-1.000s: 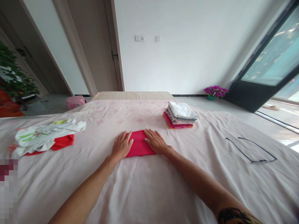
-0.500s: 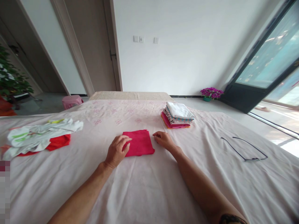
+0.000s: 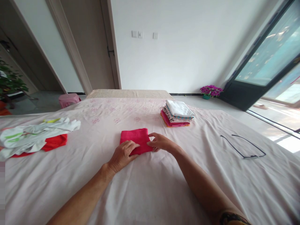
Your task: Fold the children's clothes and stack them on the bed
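Observation:
A folded bright pink-red cloth [image 3: 134, 134] lies flat on the bed in front of me, roughly rectangular. Across its front left part rests my left hand [image 3: 124, 153], open, fingers laid over the fabric and thumb apart along the front edge. At the right edge of the cloth is my right hand [image 3: 160, 142], also open, its index finger and thumb apart and touching the fabric. The tips of its lower fingers are partly hidden. Beyond the right hand stands a neat stack of folded fabrics [image 3: 178, 114], a white piece on top with patterned and pink ones below.
A loose heap of white and red clothes [image 3: 56, 132] lies at the left. Black-framed glasses [image 3: 243, 150] rest at the right on the pale sheet [image 3: 145, 193]. Past the bed are a pink stool [image 3: 69, 100], purple flowers in a pot [image 3: 211, 91] and a glass door [image 3: 255, 68].
My left hand has slid down to the cloth's front edge. My right hand, apart from the cloth before, has moved left and touches its right edge. The view has shifted slightly.

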